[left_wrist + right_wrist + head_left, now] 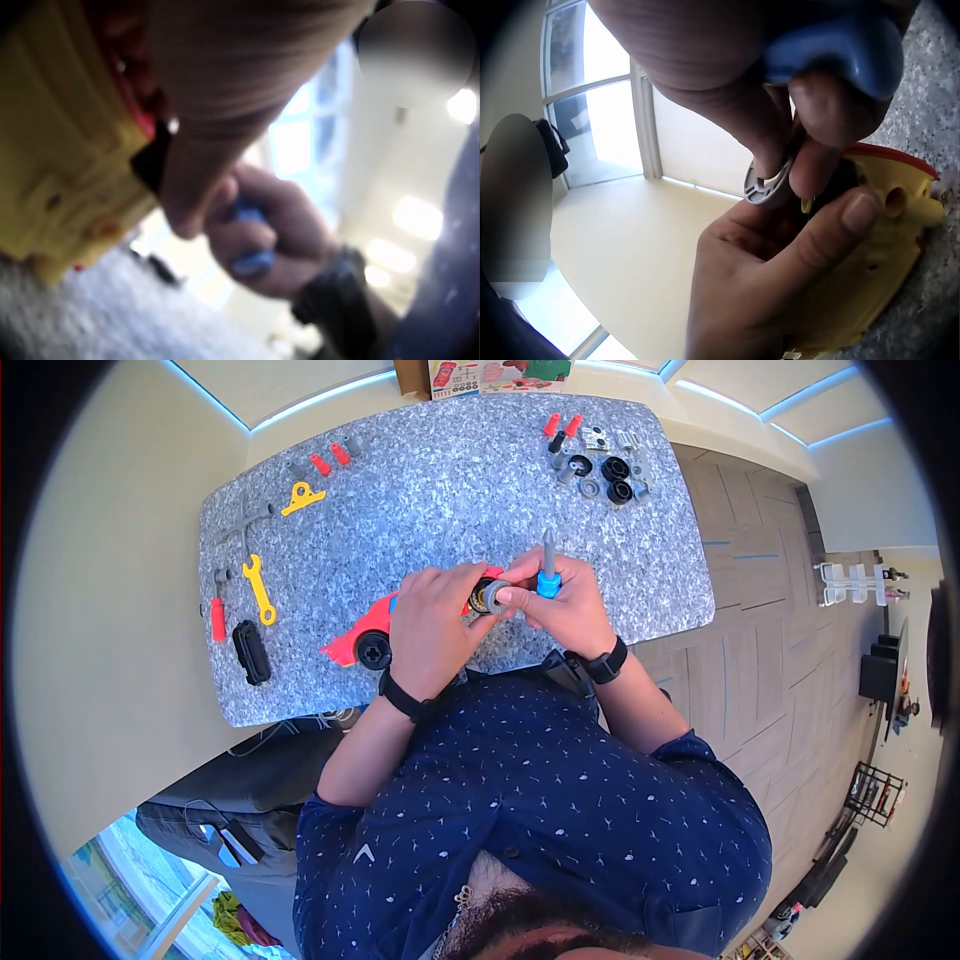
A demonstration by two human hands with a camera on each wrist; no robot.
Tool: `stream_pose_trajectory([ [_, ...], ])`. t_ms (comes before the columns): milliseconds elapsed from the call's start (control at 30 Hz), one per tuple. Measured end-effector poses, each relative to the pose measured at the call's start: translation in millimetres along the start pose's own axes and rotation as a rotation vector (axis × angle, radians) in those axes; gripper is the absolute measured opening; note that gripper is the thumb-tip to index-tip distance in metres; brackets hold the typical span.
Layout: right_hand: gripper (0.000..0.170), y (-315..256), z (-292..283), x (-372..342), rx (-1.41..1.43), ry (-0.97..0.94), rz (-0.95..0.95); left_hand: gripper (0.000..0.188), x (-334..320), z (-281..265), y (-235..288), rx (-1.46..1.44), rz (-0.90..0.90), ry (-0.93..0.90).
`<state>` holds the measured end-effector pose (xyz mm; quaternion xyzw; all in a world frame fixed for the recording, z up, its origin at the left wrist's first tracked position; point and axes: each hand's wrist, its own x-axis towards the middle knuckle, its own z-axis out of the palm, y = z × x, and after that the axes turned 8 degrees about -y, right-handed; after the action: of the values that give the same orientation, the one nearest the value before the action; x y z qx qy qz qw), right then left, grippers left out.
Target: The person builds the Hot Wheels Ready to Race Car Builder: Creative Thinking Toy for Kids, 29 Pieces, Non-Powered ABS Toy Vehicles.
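In the head view my left hand grips a red toy car, with a black wheel showing near the wrist. The car's yellow underside shows in the right wrist view, my left thumb lying on it. My right hand pinches a grey ring-shaped part between thumb and finger, close beside the car. A screwdriver with a blue handle is also held in that hand, its grey shaft pointing away from the body. The fingers partly hide where ring and car come close.
Yellow wrench, yellow piece, red-handled tool and black object lie on the speckled table at left. Black wheels and small grey and red parts sit at the far right. A printed box stands behind.
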<state>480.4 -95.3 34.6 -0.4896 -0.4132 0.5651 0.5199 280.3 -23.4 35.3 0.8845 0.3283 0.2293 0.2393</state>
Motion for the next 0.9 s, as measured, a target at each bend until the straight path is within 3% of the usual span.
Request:
stream_pose_trajectory([
  [200, 0.021, -2, 6, 2, -0.592, 0.029, -0.235, 0.054, -1, 3, -2, -0.007, 0.027, 0.016],
  [400, 0.02, -1, 16, 3, -0.539, 0.124, -0.079, 0.056, -2, 0, -1, -0.009, 0.019, -0.007],
  [600, 0.019, -9, 16, 2, -0.713, 0.093, -0.284, 0.057, -2, 0, -1, -0.029, 0.031, 0.004],
  [700, 0.02, -11, 13, 5, -0.724, 0.064, -0.284, 0.054, -1, -2, 0, -0.019, 0.004, -0.056],
  [900, 0.031, 5, -1, 3, -0.722, -0.052, -0.466, 0.051, 0, 0, 1, 0.025, 0.016, -0.053],
])
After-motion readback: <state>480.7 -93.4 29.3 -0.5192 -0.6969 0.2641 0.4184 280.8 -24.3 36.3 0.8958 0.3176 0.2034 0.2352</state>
